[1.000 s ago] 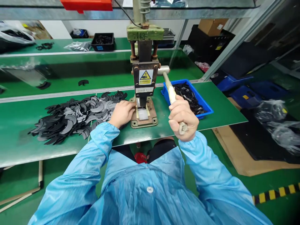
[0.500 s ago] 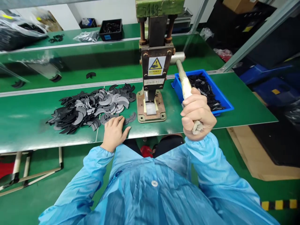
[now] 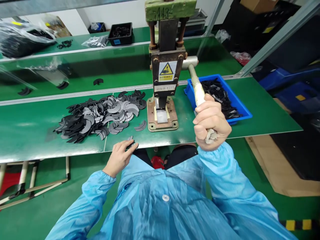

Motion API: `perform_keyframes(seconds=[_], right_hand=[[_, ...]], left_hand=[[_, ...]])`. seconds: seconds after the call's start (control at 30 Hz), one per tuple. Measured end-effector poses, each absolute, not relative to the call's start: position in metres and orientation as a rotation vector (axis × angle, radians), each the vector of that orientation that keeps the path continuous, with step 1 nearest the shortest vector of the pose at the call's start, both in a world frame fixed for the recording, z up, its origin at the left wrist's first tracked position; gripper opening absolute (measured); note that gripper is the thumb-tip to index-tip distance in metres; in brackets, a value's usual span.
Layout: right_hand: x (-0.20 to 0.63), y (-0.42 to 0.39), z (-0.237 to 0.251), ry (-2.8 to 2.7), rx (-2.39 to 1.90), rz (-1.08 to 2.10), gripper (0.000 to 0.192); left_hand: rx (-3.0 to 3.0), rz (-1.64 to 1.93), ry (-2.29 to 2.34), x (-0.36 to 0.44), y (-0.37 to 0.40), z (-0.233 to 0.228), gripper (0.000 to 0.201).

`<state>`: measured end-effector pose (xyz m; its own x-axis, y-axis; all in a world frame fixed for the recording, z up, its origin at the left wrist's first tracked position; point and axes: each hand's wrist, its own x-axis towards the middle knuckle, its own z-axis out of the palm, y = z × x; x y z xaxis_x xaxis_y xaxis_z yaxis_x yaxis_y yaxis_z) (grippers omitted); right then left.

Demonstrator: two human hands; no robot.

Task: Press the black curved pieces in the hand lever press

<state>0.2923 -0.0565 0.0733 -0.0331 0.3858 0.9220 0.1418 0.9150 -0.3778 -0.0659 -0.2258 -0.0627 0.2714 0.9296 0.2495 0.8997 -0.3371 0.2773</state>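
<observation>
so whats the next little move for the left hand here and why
Probably lift that piece and carry it to the press bed. The left hand sits at the table's near edge with its fingertips on a dark curved piece, the press bed looks bare, and the right hand grips the lever.

Our right hand [image 3: 210, 121] is a closed fist beside the press; our left hand [image 3: 120, 156] lies flat, fingers spread, below it.

A shiny light-blue smock [image 3: 165, 206] covers the person. Its cuffs are gathered. A white button [image 3: 164, 198] sits in front.
</observation>
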Motion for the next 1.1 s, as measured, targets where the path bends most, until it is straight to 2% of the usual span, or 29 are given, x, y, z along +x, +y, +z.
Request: perform_keyframes(seconds=[0.13,0.23,0.3,0.47,0.63,1.1], right_hand=[[0.292,-0.055,0.073,-1.611,-0.382,0.193,0.028],[0.293,-0.054,0.071,-1.617,-0.367,0.185,0.026],[0.294,-0.054,0.071,-1.626,-0.368,0.18,0.027],[0.293,-0.053,0.071,-1.622,-0.344,0.186,0.028],[0.294,-0.055,0.072,-1.63,-0.366,0.199,0.028],[0.288,-0.056,0.068,-1.545,-0.383,0.212,0.031]], left_hand=[[2.309,0.751,1.571,-0.066,-0.214,-0.046,0.04],[1.99,1.015,1.713,-0.055,-0.188,-0.03,0.031],[1.73,1.075,1.758,-0.044,-0.159,-0.018,0.032],[1.312,0.967,1.494,-0.015,-0.071,0.002,0.047],[1.221,0.877,1.408,0.012,-0.01,0.002,0.04],[1.278,0.626,1.542,0.033,0.023,0.024,0.02]])
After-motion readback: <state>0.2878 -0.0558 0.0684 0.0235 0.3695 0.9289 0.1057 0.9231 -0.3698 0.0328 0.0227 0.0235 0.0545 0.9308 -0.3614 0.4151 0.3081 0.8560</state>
